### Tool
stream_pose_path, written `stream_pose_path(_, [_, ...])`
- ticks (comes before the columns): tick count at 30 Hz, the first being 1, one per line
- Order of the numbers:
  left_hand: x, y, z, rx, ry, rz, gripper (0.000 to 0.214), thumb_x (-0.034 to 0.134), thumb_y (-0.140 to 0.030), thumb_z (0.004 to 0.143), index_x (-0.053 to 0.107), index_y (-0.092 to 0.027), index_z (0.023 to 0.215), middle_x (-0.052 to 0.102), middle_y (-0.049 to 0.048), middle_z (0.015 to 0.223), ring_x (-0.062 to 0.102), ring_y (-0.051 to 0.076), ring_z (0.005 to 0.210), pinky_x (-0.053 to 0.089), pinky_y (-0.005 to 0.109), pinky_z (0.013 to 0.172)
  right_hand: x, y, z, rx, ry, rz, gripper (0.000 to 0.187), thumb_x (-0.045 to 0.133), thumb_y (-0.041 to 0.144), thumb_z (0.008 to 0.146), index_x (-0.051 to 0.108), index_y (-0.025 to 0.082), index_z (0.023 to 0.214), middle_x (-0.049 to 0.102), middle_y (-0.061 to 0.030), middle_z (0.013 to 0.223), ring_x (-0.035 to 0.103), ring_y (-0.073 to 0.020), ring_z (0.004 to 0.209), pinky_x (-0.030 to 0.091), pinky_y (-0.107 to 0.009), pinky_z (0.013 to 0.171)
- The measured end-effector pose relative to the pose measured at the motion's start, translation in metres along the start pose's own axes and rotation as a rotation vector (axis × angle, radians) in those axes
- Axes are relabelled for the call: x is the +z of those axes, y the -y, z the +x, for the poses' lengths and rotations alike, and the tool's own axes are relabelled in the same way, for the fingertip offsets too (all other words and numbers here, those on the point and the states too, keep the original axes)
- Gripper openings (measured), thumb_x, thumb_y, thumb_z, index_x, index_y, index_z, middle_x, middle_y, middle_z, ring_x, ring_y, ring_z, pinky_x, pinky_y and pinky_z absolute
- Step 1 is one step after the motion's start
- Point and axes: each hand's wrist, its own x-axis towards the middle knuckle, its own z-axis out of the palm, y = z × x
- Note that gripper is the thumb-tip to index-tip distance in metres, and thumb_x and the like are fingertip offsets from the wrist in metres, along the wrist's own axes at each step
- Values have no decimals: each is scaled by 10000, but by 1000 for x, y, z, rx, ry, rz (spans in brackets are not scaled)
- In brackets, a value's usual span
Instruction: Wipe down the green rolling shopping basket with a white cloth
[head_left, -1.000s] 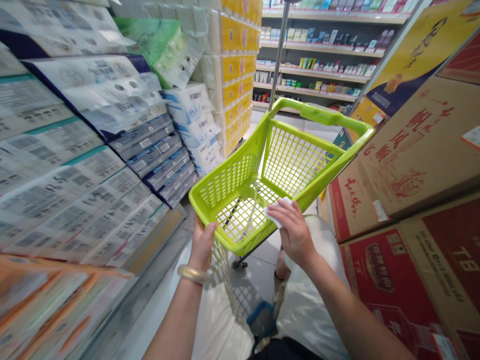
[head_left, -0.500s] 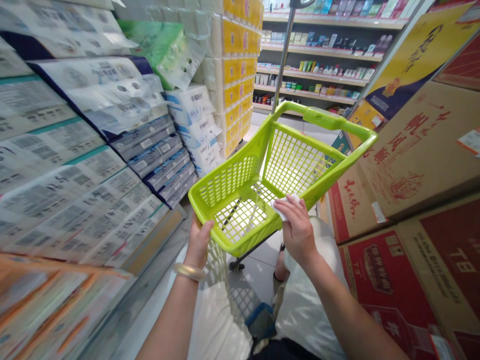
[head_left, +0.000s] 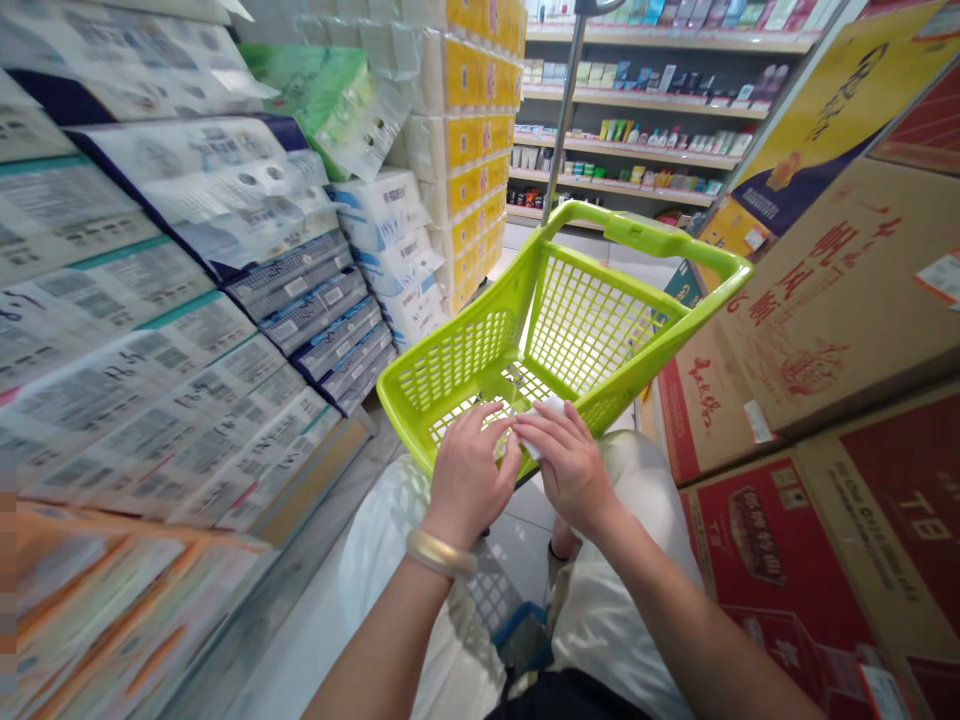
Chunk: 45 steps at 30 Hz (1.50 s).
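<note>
The left hand (head_left: 472, 468) no longer grips the near rim of the basket (head_left: 457, 360) from below. It has come up and over the rim, palm down, and now sits above the basket floor, right beside the right hand (head_left: 574, 468). Its fingers (head_left: 495, 425) point across toward the tissue (head_left: 534, 438), which earlier stuck out from under the right hand alone and now sits between both hands, mostly covered. The fingertips seem to touch its edge, though the overlap is hard to make out. The bangle (head_left: 441, 552) has risen with the wrist, and the two hands now hide most of the near rim.
</note>
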Motion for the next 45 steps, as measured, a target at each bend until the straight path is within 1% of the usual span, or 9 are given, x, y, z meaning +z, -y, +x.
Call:
stream_pose_path(6, [11, -12, 0, -54, 223, 172, 308, 446, -313, 962, 722, -182, 921, 719, 85, 1130, 666, 236, 1019, 507, 411, 936, -12, -20, 0, 176, -197, -101, 405, 422, 76, 904, 681, 245, 1166, 728, -48, 1199, 536, -241, 1337, 273, -536, 1205])
stream_pose_path(11, [9, -11, 1, -48, 306, 237, 283, 491, -364, 944, 700, -174, 954, 731, 83, 1065, 676, 237, 988, 503, 376, 874, -6, -11, -1, -5, -1, -28, 420, 433, 76, 909, 661, 261, 1209, 713, -22, 1242, 538, -197, 1337, 292, -451, 1214])
stream_pose_path(13, [9, -11, 1, -48, 325, 260, 271, 485, -356, 945, 693, -182, 953, 733, 74, 1032, 677, 236, 971, 500, 368, 842, -8, -16, 0, 17, -18, -39, 414, 431, 80, 915, 666, 260, 1205, 712, -26, 1245, 545, -196, 1330, 282, -457, 1218])
stream_pose_path(18, [8, -9, 0, -64, 338, 290, 268, 462, -344, 952, 690, -204, 942, 732, 51, 974, 674, 221, 920, 480, 347, 786, -17, -31, 5, 160, -199, -100, 404, 424, 79, 909, 685, 248, 1168, 732, -49, 1190, 542, -234, 1332, 271, -539, 1207])
stream_pose_path(23, [7, -8, 1, -59, 353, 309, 262, 465, -343, 946, 683, -203, 913, 725, 44, 955, 667, 213, 899, 461, 334, 752, -10, -15, 0, -11, 4, -39, 395, 435, 90, 930, 665, 268, 1199, 712, -18, 1247, 541, -181, 1334, 268, -436, 1227])
stream_pose_path(29, [7, -6, 0, -56, 341, 301, 283, 459, -365, 951, 690, -207, 913, 729, 47, 952, 660, 206, 893, 456, 328, 756, -18, -37, 7, 163, -191, -137, 383, 421, 95, 922, 687, 246, 1153, 730, -43, 1199, 539, -227, 1335, 248, -532, 1218])
stream_pose_path(36, [6, -6, 0, -44, 334, 289, 261, 476, -339, 938, 694, -198, 913, 726, 63, 938, 659, 214, 894, 467, 328, 759, -7, -15, -1, -10, 3, -58, 407, 422, 85, 926, 661, 260, 1205, 707, -24, 1256, 530, -183, 1347, 257, -443, 1234])
stream_pose_path(42, [6, -5, -1, -49, 320, 281, 267, 476, -350, 941, 696, -202, 911, 723, 64, 927, 655, 210, 882, 466, 321, 753, -17, -36, 5, 172, -221, -155, 394, 418, 94, 916, 686, 249, 1159, 730, -51, 1196, 530, -243, 1346, 238, -568, 1218])
stream_pose_path(45, [7, -5, 0, -43, 323, 289, 269, 472, -351, 942, 694, -200, 919, 722, 66, 931, 656, 216, 887, 469, 326, 754, -12, -26, 3, 112, -159, -130, 401, 420, 77, 911, 679, 243, 1168, 725, -43, 1212, 516, -233, 1359, 255, -527, 1220])
